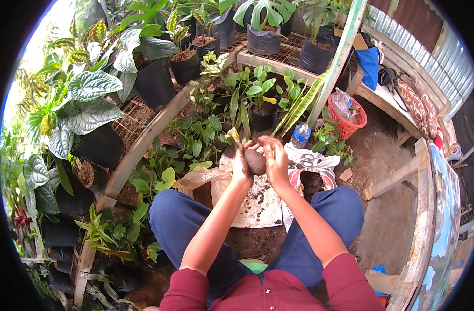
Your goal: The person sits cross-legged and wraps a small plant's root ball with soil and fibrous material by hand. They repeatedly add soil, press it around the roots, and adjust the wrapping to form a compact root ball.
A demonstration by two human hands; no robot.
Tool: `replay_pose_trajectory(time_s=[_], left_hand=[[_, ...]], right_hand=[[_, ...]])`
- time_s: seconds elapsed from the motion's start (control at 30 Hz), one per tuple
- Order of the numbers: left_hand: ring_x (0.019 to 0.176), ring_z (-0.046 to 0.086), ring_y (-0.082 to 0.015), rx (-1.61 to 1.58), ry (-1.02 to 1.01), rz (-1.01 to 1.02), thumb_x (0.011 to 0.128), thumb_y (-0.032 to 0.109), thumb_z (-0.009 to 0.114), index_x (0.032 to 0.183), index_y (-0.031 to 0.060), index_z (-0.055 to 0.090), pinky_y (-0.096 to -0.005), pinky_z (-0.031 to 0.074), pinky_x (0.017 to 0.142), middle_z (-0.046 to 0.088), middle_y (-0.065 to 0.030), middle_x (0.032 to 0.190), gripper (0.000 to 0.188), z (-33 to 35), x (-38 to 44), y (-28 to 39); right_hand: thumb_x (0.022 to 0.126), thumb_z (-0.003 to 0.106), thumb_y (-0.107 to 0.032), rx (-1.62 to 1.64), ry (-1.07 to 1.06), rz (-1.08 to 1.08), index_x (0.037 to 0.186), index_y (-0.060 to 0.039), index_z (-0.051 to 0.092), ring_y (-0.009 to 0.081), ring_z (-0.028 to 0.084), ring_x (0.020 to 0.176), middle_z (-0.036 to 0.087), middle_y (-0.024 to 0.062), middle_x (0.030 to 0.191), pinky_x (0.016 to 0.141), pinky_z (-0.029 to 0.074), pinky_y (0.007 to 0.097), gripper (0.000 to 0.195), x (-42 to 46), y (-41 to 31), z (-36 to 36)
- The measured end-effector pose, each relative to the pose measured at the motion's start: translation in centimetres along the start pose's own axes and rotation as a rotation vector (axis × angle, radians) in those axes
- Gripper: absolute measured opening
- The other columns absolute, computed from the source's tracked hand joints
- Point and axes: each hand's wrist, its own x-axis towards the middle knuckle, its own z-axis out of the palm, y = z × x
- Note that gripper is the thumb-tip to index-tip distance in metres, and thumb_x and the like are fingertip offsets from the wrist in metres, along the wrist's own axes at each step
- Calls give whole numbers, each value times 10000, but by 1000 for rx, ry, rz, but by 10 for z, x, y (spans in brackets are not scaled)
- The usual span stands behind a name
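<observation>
A round, smooth ball of brown soil (pixel 255 162) rests in my left hand (pixel 240 165), whose palm and fingers cup its left side. On the ball's right, my right hand (pixel 276 163) is raised and curved, its fingers reaching over the far side; whether they touch it is hard to see. Dark soil smears both hands. Beneath them a white sheet (pixel 256 210) is spread on the ground, specked with soil crumbs. To the right, a printed white sack (pixel 318 161) lies with its mouth gaping and dark soil (pixel 312 182) inside.
A capped plastic bottle (pixel 300 136) stands beyond the sack, near a red plastic basket (pixel 347 122) holding clear plastic. Low leafy plants (pixel 198 134) and snake plants (pixel 309 103) grow ahead. Black-bagged plants (pixel 155 83) line a wood-framed mesh bench (pixel 138 130). A wooden frame (pixel 419 221) rises at right.
</observation>
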Motion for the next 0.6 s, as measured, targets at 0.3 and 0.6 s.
replay_pose_trajectory(time_s=[0.3, 0.6], left_hand=[[879, 610, -213, 89, -104, -161, 929, 467, 400, 995, 61, 545, -343, 490, 834, 621, -86, 919, 436, 7, -17, 25], [965, 577, -188, 360, 57, -11, 921, 272, 489, 1106, 60, 542, -363, 473, 862, 610, -67, 1043, 286, -10, -6, 16]], right_hand=[[840, 614, -160, -89, -128, -77, 1030, 30, 623, 284, 608, 990, 631, 170, 1054, 871, 460, 334, 268, -7, -4, 5], [852, 573, -176, 1037, -96, 643, 1013, 11, 609, 191, 614, 882, 631, 100, 988, 821, 489, 295, 249, -12, 22, 6]])
